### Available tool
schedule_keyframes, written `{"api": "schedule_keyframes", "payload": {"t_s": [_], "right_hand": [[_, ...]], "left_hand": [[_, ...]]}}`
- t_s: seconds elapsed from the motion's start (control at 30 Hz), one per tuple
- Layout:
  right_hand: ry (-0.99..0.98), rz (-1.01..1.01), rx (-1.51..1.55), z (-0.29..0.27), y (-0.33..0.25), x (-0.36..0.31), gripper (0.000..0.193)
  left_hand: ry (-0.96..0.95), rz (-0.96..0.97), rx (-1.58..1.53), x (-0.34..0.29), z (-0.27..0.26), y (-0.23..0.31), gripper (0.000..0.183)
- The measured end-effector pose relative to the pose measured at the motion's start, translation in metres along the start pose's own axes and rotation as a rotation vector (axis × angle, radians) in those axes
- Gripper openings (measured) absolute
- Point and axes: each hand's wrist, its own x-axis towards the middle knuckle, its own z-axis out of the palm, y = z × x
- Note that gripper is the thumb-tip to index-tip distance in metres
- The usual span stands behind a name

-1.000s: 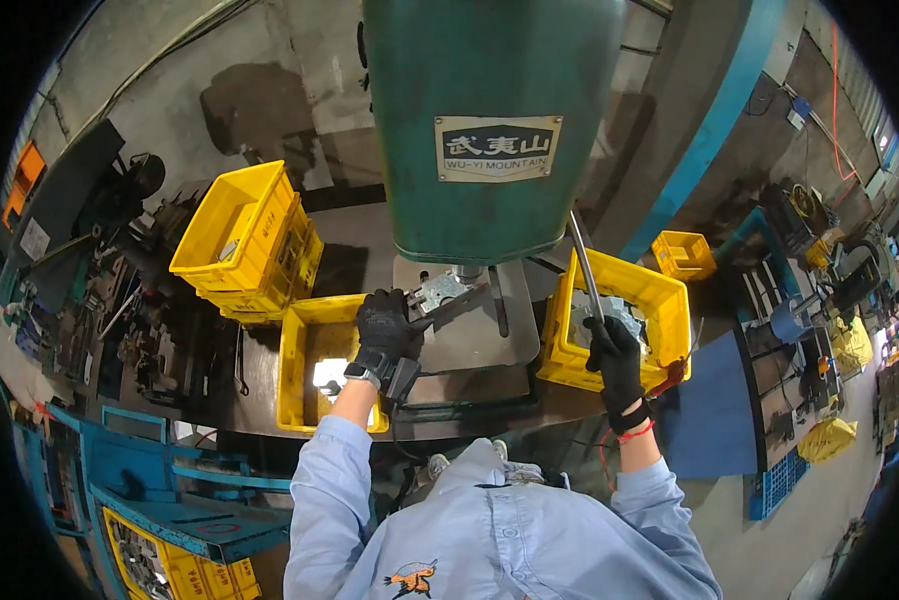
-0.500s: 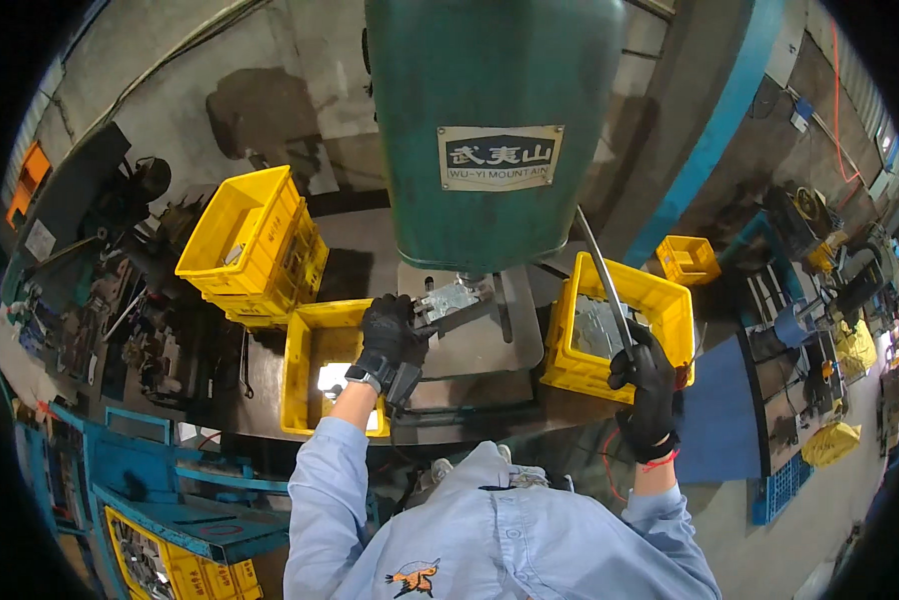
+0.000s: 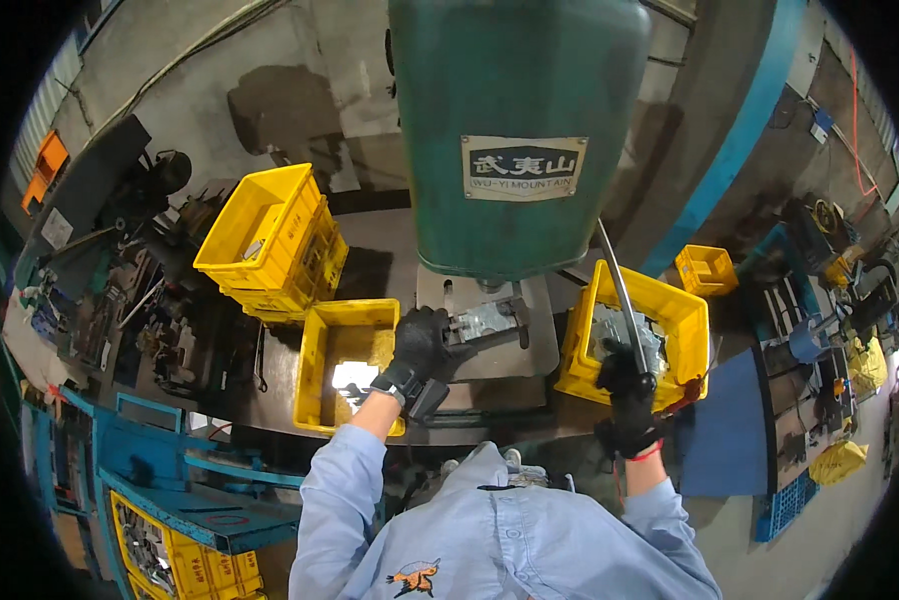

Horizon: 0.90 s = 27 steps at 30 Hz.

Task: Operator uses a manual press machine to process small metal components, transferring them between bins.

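My gloved left hand (image 3: pixel 422 343) is closed at the left end of a grey metal fixture (image 3: pixel 510 318) on the press table. A shiny metal piece (image 3: pixel 478 322) lies on this fixture, below the green head (image 3: pixel 520 235) of a bench drill press. The glove hides the fixture's left end. My gloved right hand (image 3: pixel 630 395) is wrapped around the lower end of the long steel feed lever (image 3: pixel 620 285), at the press's right side. A yellow crate (image 3: pixel 635 385) holding grey metal pieces (image 3: pixel 610 325) stands just behind that hand.
Left of the press table (image 3: pixel 544 350) sits another yellow crate (image 3: pixel 315 375) with a bright piece inside. Yellow crates (image 3: pixel 270 240) are stacked farther back. A smaller yellow bin (image 3: pixel 707 270) stands at the right. A blue metal frame (image 3: pixel 200 500) stands at lower left.
The whole view has shifted slightly, moving the scene right. My left hand has moved right against the fixture, whose metal piece shows more fully. My right hand and the lever's end sit slightly lower.
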Motion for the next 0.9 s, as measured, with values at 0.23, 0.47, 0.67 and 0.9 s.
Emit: {"api": "schedule_keyframes", "payload": {"t_s": [0.23, 0.47, 0.67, 0.9], "right_hand": [[-0.453, -0.383, -1.298, 0.052, 0.083, 0.019, 0.066], [-0.576, -0.692, -1.410, 0.080, 0.102, 0.063, 0.076], [-0.530, -0.724, -1.601, 0.073, 0.145, 0.059, 0.070], [-0.431, -0.721, -1.297, 0.073, 0.149, 0.063, 0.051]], "left_hand": [[-0.059, 0.106, 0.031, -0.022, -0.001, -0.018, 0.089], [-0.224, -0.096, 0.240, -0.099, -0.058, -0.128, 0.071], [-0.267, 0.158, 0.526, -0.135, -0.031, -0.176, 0.011], [-0.139, 0.028, 0.252, -0.131, -0.031, -0.182, 0.014]]}}
